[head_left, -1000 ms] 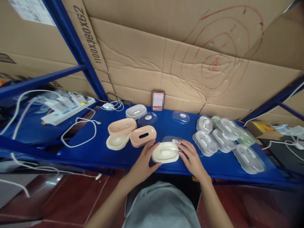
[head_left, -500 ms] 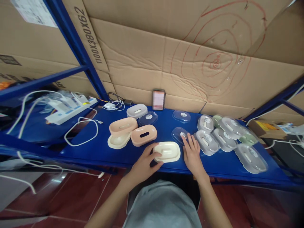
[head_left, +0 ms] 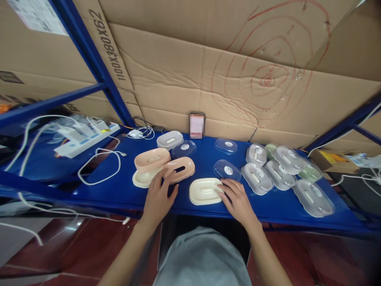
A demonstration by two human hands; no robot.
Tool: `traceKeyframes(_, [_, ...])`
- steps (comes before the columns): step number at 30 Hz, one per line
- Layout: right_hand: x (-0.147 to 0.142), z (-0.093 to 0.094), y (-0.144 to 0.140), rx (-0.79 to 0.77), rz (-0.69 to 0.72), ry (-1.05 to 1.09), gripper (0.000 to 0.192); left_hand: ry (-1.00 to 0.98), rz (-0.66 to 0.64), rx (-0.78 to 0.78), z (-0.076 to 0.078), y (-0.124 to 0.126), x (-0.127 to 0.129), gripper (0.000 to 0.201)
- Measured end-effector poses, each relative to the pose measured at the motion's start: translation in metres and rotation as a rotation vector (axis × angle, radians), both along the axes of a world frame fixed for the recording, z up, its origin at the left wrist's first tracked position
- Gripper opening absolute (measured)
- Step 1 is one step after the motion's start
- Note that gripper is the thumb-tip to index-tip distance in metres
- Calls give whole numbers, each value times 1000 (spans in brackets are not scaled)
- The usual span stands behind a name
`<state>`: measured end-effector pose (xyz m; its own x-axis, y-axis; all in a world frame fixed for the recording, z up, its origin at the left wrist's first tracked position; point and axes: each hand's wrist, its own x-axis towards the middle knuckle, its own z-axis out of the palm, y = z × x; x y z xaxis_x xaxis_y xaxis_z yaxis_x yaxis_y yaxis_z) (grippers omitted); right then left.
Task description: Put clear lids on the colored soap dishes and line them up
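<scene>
Now the left hand (head_left: 159, 196) lies flat on the blue shelf (head_left: 119, 194) with fingers spread and loose, holding nothing; its fingertips reach the front of the pink soap box (head_left: 180, 169), which has a dark slot on its top. Just beside this box, on the left, a peach tray (head_left: 151, 159) sits tilted on top of a cream tray (head_left: 143, 179).

The right hand (head_left: 238, 200) rests with its fingers on the right edge of the cream soap dish (head_left: 205, 191). It touches the dish, but whether it really grips it I cannot tell. The dish stands near the front edge of the shelf, between the two hands, and nothing lies on it.

Directly behind the right hand is a clear lid (head_left: 227, 170) with a round sticker. Farther back another clear lid (head_left: 226, 145) lies alone. To the right there is a crowded group of frosted lids (head_left: 257, 178), some overlapping each other, with pale green dishes (head_left: 309, 174) partly hidden under them.

Behind the pink box are a grey dish (head_left: 170, 139) and a bluish clear lid (head_left: 183, 148), touching each other. A small device with a blurred screen (head_left: 197, 125) leans on the cardboard wall (head_left: 190, 79). At the far left a white power strip (head_left: 86, 139) and a loop of white cable (head_left: 99, 167) lie well apart from the hands.
</scene>
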<state>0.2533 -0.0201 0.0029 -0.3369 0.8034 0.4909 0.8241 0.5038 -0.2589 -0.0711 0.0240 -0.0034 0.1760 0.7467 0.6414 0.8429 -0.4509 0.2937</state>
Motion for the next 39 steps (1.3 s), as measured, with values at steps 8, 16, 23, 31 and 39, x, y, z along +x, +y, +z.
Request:
traceKeyframes(8, [0, -1, 4, -14, -23, 53, 29, -48, -39, -94, -5, 1, 1, 46])
traceKeyframes(16, [0, 0, 6, -13, -19, 74, 27, -32, -16, -80, -9, 0, 1, 44])
traceKeyframes(23, [1, -1, 5, -17, -44, 71, 28, -45, -30, -69, -7, 1, 1, 38])
traceKeyframes(31, [2, -6, 7, 24, -151, 41, 34, -51, -38, -50, -7, 0, 2, 34])
traceKeyframes(39, [4, -27, 18, -32, -365, 4, 57, -99, -122, 40, 7, -19, 7, 35])
